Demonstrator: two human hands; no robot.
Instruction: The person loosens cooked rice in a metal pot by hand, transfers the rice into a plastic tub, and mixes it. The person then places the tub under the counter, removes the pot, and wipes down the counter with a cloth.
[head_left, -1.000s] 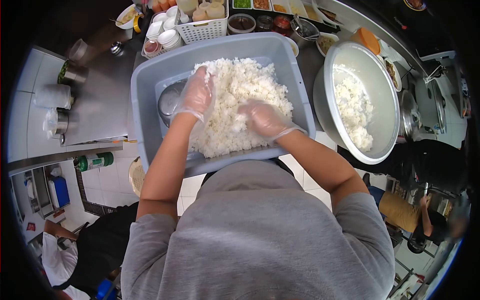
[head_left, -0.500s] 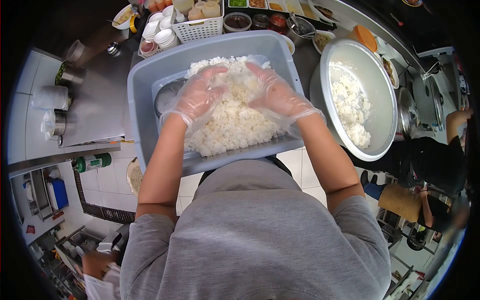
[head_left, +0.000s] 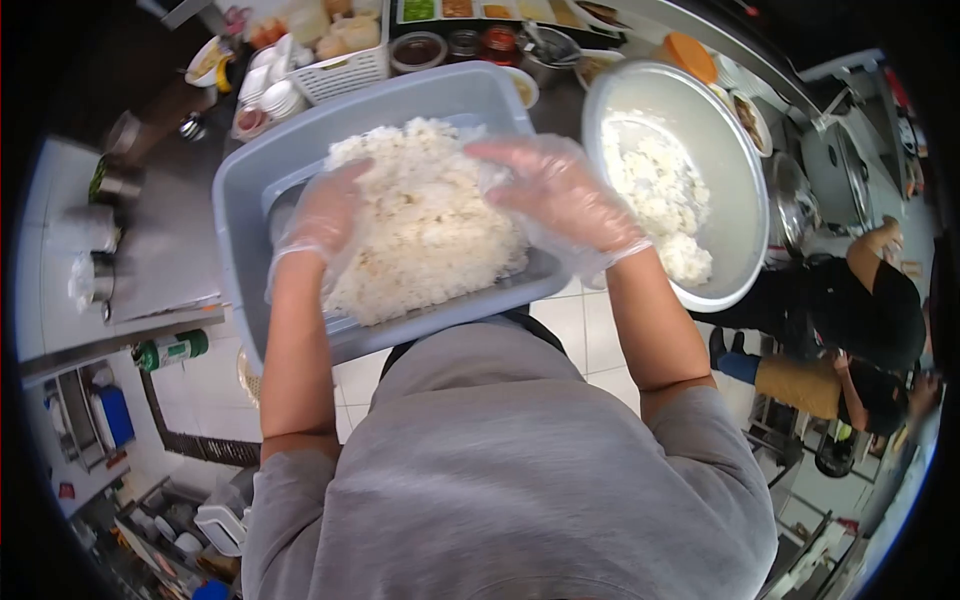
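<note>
Cooked white rice (head_left: 430, 235) lies in a broad heap inside a grey-blue plastic tub (head_left: 228, 230). Both of my hands wear clear, loose plastic gloves. My left hand (head_left: 328, 212) is at the heap's left edge, fingers apart, partly covering a round metal-looking thing (head_left: 283, 208) in the tub. On the opposite side, my right hand (head_left: 560, 190) hovers by the heap's right edge with its fingers stretched out. Neither hand holds anything. Whether the fingertips touch the rice, I cannot tell.
A large pale bowl (head_left: 752, 215) with more rice stands close on the right. Behind the tub are a white basket (head_left: 345, 78) of bottles, sauce containers (head_left: 418, 52) and an orange lid (head_left: 690, 58). People in dark clothes (head_left: 870, 310) stand at the far right.
My hands have moved apart, away from the middle of the rice toward its sides. The view has shifted, so the tub and bowl appear further left.
</note>
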